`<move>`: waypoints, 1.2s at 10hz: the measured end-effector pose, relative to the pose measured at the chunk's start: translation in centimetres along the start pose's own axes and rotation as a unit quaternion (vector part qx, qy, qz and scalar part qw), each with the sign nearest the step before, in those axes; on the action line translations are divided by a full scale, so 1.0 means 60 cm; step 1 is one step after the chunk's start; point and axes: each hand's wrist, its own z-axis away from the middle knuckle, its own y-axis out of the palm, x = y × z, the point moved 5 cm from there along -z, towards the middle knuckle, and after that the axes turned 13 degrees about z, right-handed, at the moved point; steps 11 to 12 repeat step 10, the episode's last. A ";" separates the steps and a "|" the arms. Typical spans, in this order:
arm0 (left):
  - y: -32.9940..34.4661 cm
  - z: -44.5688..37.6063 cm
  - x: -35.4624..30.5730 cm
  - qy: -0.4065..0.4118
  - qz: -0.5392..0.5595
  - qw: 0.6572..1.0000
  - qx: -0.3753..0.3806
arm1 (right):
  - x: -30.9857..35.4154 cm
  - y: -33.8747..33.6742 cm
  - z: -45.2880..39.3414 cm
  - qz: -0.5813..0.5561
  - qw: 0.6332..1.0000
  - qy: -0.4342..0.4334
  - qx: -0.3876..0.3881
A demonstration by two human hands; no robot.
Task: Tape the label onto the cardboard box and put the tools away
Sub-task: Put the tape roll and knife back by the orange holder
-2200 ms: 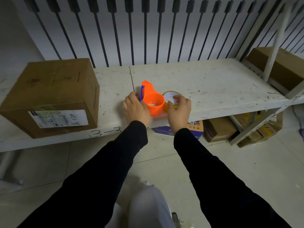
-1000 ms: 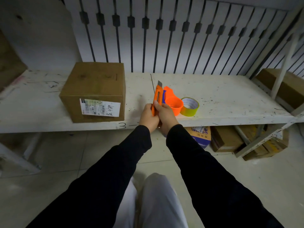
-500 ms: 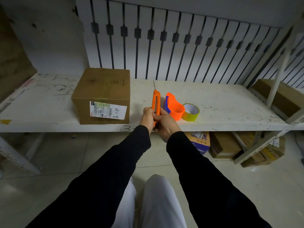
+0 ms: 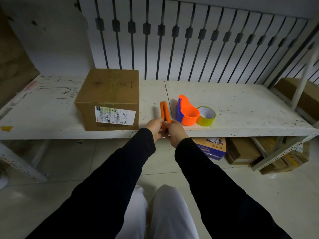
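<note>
An orange utility knife points away from me over the white shelf, with no blade showing at its tip. My left hand and my right hand both grip its near end at the shelf's front edge. Just right of the knife stands an orange and blue tape dispenser, and a yellow-green tape roll lies against it. Left of my hands sits a cardboard box with a white printed label on its front face.
A railing of black bars backs the shelf. Another cardboard box sits behind a shelf post at the right. Under the shelf lie a blue carton and several brown boxes on the tiled floor.
Both hands picked up the knife from beside the dispenser. Its blade was out a second ago and no longer shows. The hands have lowered it toward the shelf's front edge.
</note>
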 end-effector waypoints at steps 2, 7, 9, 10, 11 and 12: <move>0.002 -0.024 0.009 0.002 -0.013 1.000 -0.025 | -0.015 -0.003 -0.035 0.001 0.998 0.040 -0.040; 0.009 -0.052 0.018 0.050 -0.137 0.987 -0.069 | -0.022 -0.028 -0.048 0.073 0.994 0.034 -0.069; 0.025 -0.021 0.017 0.046 -0.152 0.986 -0.057 | -0.008 -0.036 -0.016 0.070 0.996 0.012 -0.056; 0.026 0.007 0.006 0.055 -0.158 0.983 -0.074 | 0.005 -0.044 0.012 0.095 0.993 0.005 -0.065; 0.026 0.007 0.006 0.055 -0.158 0.983 -0.074 | 0.005 -0.044 0.012 0.095 0.993 0.005 -0.065; 0.026 0.007 0.006 0.055 -0.158 0.983 -0.074 | 0.005 -0.044 0.012 0.095 0.993 0.005 -0.065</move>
